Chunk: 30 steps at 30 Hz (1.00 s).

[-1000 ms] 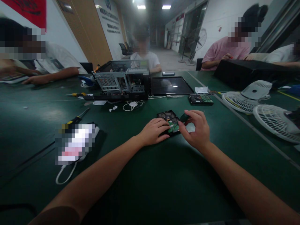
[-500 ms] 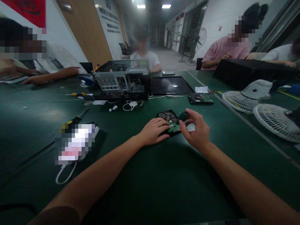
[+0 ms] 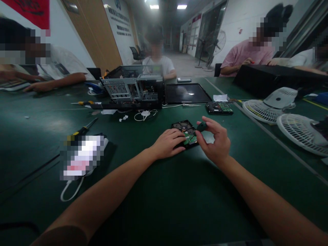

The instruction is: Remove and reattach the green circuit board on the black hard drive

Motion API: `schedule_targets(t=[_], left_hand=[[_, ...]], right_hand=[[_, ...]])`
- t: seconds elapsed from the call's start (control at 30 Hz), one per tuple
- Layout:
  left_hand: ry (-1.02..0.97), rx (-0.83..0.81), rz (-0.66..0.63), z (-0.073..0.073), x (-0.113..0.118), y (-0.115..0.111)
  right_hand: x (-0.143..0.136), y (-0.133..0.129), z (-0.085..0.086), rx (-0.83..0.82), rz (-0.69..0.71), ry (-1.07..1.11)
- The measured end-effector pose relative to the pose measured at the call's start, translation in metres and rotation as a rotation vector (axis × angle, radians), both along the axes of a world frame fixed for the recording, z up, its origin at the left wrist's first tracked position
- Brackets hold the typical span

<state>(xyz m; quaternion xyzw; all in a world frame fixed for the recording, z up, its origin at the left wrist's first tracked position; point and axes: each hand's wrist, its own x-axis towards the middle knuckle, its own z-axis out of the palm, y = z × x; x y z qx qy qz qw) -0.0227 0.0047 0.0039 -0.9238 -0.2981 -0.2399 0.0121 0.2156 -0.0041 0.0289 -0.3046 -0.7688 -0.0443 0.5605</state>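
Observation:
A hard drive (image 3: pixel 183 126) lies on the green table in front of me, its green circuit board facing up. My left hand (image 3: pixel 169 142) grips its left side, fingers across the top and thumb along the near edge. Between the thumb and fingers of my right hand (image 3: pixel 215 139) is a small screwdriver (image 3: pixel 202 126) with a dark green handle. Its thin shaft slants down to the left onto the circuit board; the exact spot its tip touches is too small to make out.
Behind the drive stand an opened computer case (image 3: pixel 133 89), a dark flat panel (image 3: pixel 188 93) and a second hard drive (image 3: pixel 219 108). White fan parts (image 3: pixel 271 104) lie right. A phone (image 3: pixel 83 157) and a yellow-black screwdriver (image 3: pixel 81 132) lie left. Several people sit around the table.
My right hand's fingers have shifted slightly around the screwdriver handle, which now leans a little differently and shows more. My left hand and the hard drive have stayed put.

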Motion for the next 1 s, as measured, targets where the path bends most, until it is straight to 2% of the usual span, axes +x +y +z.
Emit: schedule_targets(t=[0.07, 0.33, 0.53, 0.77, 0.87, 1.0], left_hand=[[0.0, 0.002, -0.004, 0.0, 0.0, 0.0], [0.006, -0.008, -0.001, 0.0, -0.001, 0.0], [0.003, -0.01, 0.0, 0.0, -0.001, -0.001], [0.006, -0.014, -0.002, 0.001, -0.003, -0.001], [0.002, -0.009, -0.003, 0.001, -0.003, -0.001], [0.001, -0.008, -0.006, 0.001, -0.002, -0.002]], right_hand=[[0.0, 0.001, 0.0, 0.001, 0.019, -0.003], [0.003, 0.001, 0.005, 0.051, -0.065, -0.016], [0.004, 0.003, 0.004, 0.018, -0.007, -0.007], [0.005, 0.0, 0.012, 0.088, -0.139, -0.076], [0.004, -0.001, 0.013, 0.082, -0.116, -0.068], [0.004, 0.001, 0.008, 0.003, -0.016, -0.011]])
